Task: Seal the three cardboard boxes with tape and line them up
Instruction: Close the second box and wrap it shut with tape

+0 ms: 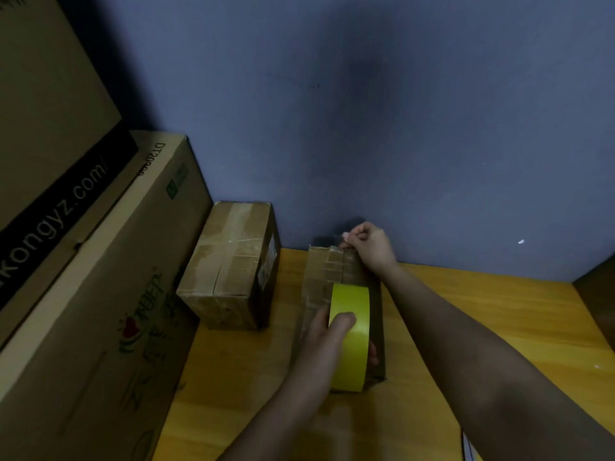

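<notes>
Far left, big stacked cartons (pixel 83 261). Next, taped box (pixel 229 264) by the wall, already sealed by the look. Centre – left hand (pixel 327 341) curled round yellow tape roll (pixel 349 337) atop the box in hand (pixel 324 277). Right hand (pixel 369 244) pinching tape end at far edge. Risks: strip wandering off the seam w/ uneven pull, or end lifting if pinch slips – box skidding on table (pixel 482 311).

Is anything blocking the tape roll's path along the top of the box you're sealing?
Nothing visible does. The left hand holds the yellow tape roll on the box, and the box top runs bare up to the far edge, where the right hand pinches at the end.
</notes>
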The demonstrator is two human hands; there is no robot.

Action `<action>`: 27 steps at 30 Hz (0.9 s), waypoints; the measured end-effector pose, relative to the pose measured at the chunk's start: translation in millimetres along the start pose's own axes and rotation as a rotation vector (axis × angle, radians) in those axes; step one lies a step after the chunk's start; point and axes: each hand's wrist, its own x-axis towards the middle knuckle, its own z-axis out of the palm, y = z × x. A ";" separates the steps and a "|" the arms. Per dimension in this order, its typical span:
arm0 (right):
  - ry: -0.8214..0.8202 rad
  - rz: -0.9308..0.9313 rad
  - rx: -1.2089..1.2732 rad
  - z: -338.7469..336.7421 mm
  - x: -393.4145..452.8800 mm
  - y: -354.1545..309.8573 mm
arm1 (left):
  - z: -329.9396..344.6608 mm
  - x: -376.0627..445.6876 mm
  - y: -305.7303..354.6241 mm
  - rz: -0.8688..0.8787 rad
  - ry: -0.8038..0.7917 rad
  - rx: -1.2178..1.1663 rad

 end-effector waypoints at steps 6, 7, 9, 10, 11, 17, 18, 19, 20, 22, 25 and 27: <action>0.014 0.038 -0.008 3.1 1.0 -3.6 | -3.8 4.1 2.3 -0.024 0.011 -0.040; 0.014 0.049 -0.031 3.4 1.8 -2.7 | -3.9 2.8 2.2 0.009 0.018 -0.047; 0.019 0.066 -0.072 4.0 3.3 0.1 | -4.4 -1.1 3.1 0.053 0.031 -0.068; 0.018 0.073 -0.080 4.3 3.9 0.6 | -4.6 -1.7 2.8 0.063 0.034 -0.075; 0.016 0.079 -0.087 4.4 4.4 0.2 | -4.4 -0.4 3.2 0.068 0.038 -0.072; -0.039 0.149 -0.090 4.1 13.7 1.9 | 1.0 1.8 1.4 0.075 0.046 -0.025; -0.048 0.166 -0.085 4.2 14.7 2.0 | 1.4 1.8 1.4 0.070 0.049 -0.023; -0.068 0.183 -0.079 3.5 14.8 0.2 | 1.5 2.0 1.7 0.063 0.049 -0.023; -0.095 0.205 -0.078 2.5 14.7 -2.7 | 1.3 2.4 1.7 0.057 0.051 -0.023; -0.167 0.241 -0.096 -0.7 14.6 -11.3 | 0.4 1.8 2.3 0.054 0.053 -0.033; -0.239 0.269 -0.080 -5.1 11.5 -22.4 | 0.4 1.4 3.3 0.055 0.059 -0.053; -0.231 0.296 -0.019 -5.9 9.6 -23.5 | 1.2 1.7 2.9 0.046 0.056 -0.040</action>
